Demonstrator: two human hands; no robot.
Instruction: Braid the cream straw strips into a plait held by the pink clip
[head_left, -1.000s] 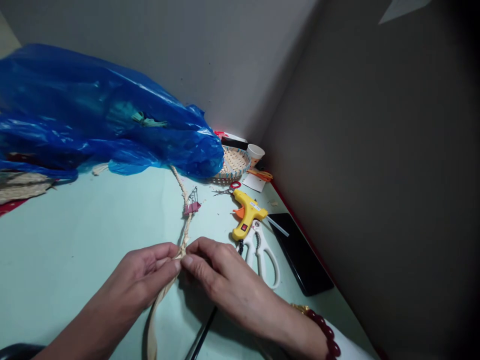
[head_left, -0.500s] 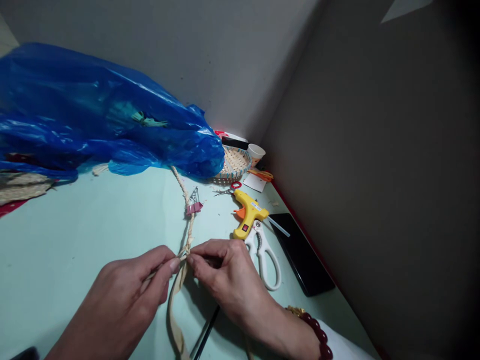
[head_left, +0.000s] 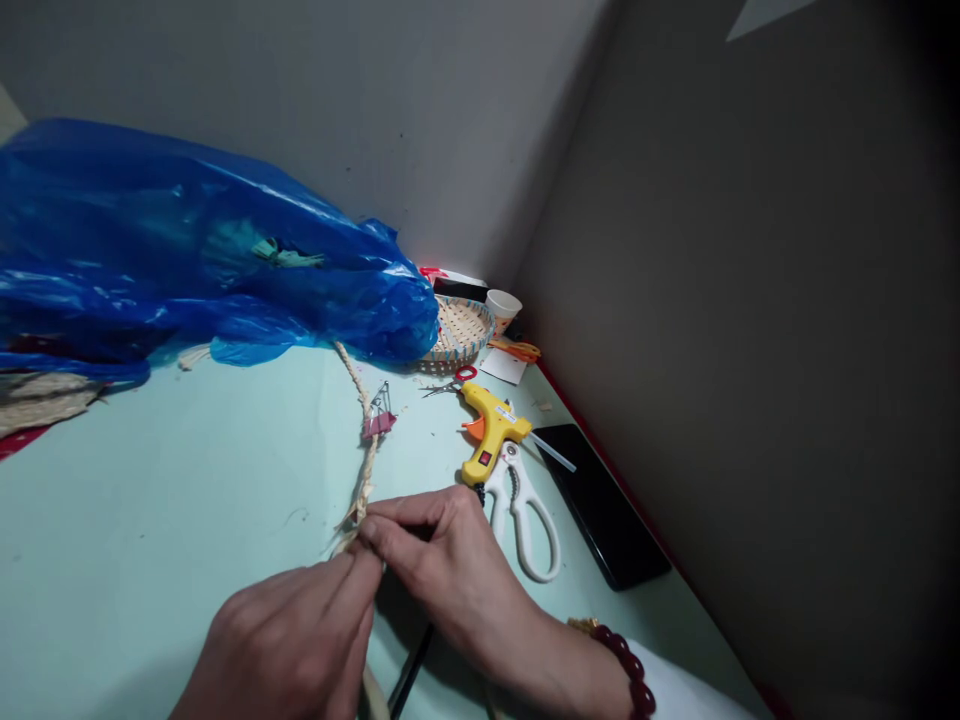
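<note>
A pale plaited straw braid [head_left: 369, 462] runs from under the blue bag down to my fingers. Partway along it, a pinkish-red binder clip [head_left: 379, 424] grips the braid. My right hand [head_left: 442, 570] pinches the lower end of the braid between thumb and forefinger. Close beside it, my left hand [head_left: 292, 635] is closed at the loose straw strands, its fingertips mostly hidden behind its own knuckles. One wide strand [head_left: 373, 697] hangs down below my hands. Thin frayed ends stick out left of the pinch.
A large blue plastic bag [head_left: 187, 260] covers the back left. On the right lie a yellow glue gun [head_left: 491, 435], white-handled scissors [head_left: 534, 530], small red-handled scissors [head_left: 465, 374] and a black phone [head_left: 607, 515]. Behind them stand a woven basket [head_left: 465, 330] and a paper cup [head_left: 502, 308].
My left hand has moved right and turned over, knuckles up, in front of the strands. My right hand keeps its pinch, slightly lower left. The view has shifted a little.
</note>
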